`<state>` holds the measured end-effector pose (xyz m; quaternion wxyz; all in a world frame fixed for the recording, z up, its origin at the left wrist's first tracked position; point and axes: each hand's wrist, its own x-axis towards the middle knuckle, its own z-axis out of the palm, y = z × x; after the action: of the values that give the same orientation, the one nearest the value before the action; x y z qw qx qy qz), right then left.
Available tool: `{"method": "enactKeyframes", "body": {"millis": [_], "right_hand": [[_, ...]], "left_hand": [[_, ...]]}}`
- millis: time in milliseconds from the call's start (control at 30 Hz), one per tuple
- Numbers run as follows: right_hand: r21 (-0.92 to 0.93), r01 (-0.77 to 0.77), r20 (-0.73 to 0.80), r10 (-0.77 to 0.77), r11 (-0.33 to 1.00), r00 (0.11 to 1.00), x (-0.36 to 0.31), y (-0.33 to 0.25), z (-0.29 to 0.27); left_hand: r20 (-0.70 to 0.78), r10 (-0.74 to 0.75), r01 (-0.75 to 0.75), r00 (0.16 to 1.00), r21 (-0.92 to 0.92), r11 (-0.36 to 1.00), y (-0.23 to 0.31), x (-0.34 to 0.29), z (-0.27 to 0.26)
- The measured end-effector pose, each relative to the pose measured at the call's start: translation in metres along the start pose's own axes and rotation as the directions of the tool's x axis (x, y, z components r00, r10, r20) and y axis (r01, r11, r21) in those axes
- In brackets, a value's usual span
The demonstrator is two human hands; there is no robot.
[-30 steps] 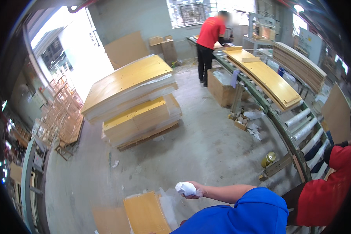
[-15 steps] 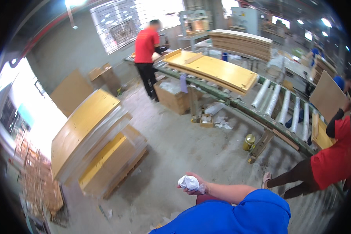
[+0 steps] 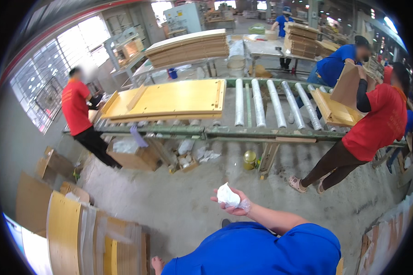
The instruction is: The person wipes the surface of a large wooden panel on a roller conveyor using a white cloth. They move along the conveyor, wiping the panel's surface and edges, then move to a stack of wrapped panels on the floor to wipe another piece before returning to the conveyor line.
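My right hand [image 3: 237, 210] is held out in front of me, palm up. Its fingers curl around a crumpled white wad [image 3: 227, 195], which may be paper or cloth. Clear plastic film wraps the wrist. Low at my left side, only a small part of my left hand [image 3: 157, 264] shows beside my blue shirt; its fingers are too hidden to read. Beyond my right hand stands a roller conveyor [image 3: 243, 133] bearing a yellow wood panel assembly [image 3: 179, 97].
Stacked yellow panels [image 3: 62, 233] stand at the near left. Under the conveyor are a cardboard box [image 3: 135, 155] and a gold tin [image 3: 249, 160]. Red-shirted people work at the conveyor's left [image 3: 74, 107] and right [image 3: 376, 117]. Board stacks [image 3: 188, 48] lie behind. Wrapped boards [image 3: 390, 238] are at the near right.
My view has turned right, bringing the conveyor squarely ahead and the panel stack to the lower left. My right hand still holds the white wad. My left hand has come into view.
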<state>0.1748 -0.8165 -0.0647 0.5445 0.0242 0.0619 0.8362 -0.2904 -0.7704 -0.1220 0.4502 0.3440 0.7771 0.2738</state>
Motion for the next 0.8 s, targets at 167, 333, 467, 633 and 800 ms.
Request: {"method": "enactKeyframes", "body": {"millis": [167, 333, 467, 633, 800], "right_hand": [[-0.093, 0.044, 0.071, -0.037, 0.995, 0.997, 0.081, -0.046, 0.04], [-0.187, 0.038, 0.022, -0.035, 0.982, 0.999, 0.133, -0.079, 0.024], [-0.13, 0.132, 0.037, -0.128, 0.983, 0.991, 0.172, -0.114, 0.014], [-0.088, 0.462, -0.09, -0.468, 0.883, 0.879, 0.209, -0.158, 0.024], [-0.096, 0.712, 0.021, -0.714, 0.695, 0.7, 0.237, -0.191, 0.047]], "left_hand": [[0.491, 0.214, -0.342, 0.845, 0.187, 0.921, 0.081, 0.066, 0.107], [0.635, 0.085, -0.167, 0.768, 0.07, 0.983, 0.164, 0.129, 0.17], [0.548, 0.254, -0.329, 0.797, 0.042, 0.943, 0.248, 0.211, 0.183], [0.478, 0.51, -0.566, 0.715, -0.033, 0.824, 0.368, 0.3, 0.223], [0.519, 0.772, -0.83, 0.367, -0.192, 0.524, 0.476, 0.355, 0.297]]}}
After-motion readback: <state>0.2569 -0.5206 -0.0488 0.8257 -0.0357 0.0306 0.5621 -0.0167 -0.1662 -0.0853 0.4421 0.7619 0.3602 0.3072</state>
